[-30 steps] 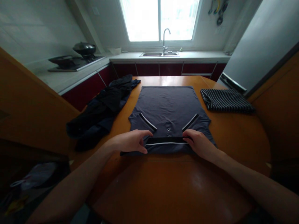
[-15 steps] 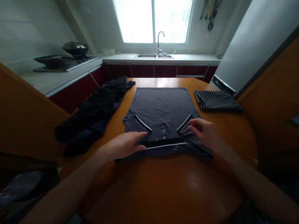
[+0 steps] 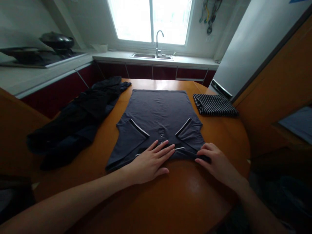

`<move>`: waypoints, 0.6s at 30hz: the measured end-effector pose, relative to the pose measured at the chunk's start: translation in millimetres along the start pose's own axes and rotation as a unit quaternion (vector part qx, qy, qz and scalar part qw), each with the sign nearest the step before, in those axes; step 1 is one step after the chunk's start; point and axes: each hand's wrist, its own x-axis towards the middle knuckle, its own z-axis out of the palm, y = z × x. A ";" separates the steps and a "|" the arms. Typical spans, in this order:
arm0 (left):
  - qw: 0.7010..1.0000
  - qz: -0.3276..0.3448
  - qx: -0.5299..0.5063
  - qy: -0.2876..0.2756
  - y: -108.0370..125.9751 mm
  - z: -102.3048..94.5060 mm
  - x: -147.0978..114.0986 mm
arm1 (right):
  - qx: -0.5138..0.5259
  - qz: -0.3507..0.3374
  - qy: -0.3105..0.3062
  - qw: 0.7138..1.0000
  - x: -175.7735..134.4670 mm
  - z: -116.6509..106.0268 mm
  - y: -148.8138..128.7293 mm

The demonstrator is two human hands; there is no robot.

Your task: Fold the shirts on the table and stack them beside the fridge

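Observation:
A grey polo shirt lies spread on the wooden table, its collar end toward me. Both short sleeves, trimmed in black and white, are turned inward over the body. My left hand rests flat across the collar with its fingers stretched out, covering part of the collar and the lower button. At the near right shoulder, my right hand pinches the shirt's edge between thumb and fingers.
Dark clothes lie heaped along the table's left side. A folded black-and-white striped garment sits at the right. Beyond the wooden table are a counter with a sink, a stove with pans, and a fridge.
My left hand has moved right and spread over the collar. My right hand has gone from beside the right sleeve down to the shoulder edge and gripped it. The view has shifted slightly right.

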 end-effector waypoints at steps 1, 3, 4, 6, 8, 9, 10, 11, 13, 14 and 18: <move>1.000 -0.001 0.003 0.003 -1.4 1.3 0.0 | -0.005 0.000 -0.002 1.000 -3.4 3.8 3.1; 1.000 -0.002 0.012 0.010 -3.0 3.2 0.2 | -0.005 0.000 0.002 1.000 -6.8 9.1 8.5; 1.000 -0.003 0.016 0.012 -3.3 3.8 0.2 | -0.004 0.003 0.008 1.000 -7.2 10.7 10.6; 1.000 -0.002 0.022 0.014 -3.5 4.6 0.1 | -0.008 0.018 0.021 1.000 -6.4 12.8 13.6; 1.000 0.000 0.025 0.016 -3.5 4.8 -0.1 | -0.029 0.036 0.032 0.998 -5.1 15.4 15.4; 0.999 0.002 0.027 0.019 -3.3 4.6 -0.3 | -0.043 0.042 0.036 0.998 -4.8 17.2 16.1; 0.999 0.003 0.030 0.022 -2.9 4.2 -0.5 | -0.055 0.046 0.040 0.997 -4.8 19.4 16.6; 0.999 0.004 0.033 0.026 -2.0 3.6 -0.6 | -0.064 0.047 0.043 0.996 -5.0 21.7 16.9; 0.998 0.010 0.041 0.038 1.6 1.9 -0.5 | -0.065 0.048 0.053 0.995 -5.9 25.4 16.7; 0.998 0.014 0.044 0.045 4.1 1.0 0.0 | -0.058 0.049 0.058 0.995 -6.1 26.3 16.4; 0.997 0.028 0.038 0.057 13.6 0.1 3.9 | -0.003 0.057 0.095 0.994 -2.5 18.5 16.3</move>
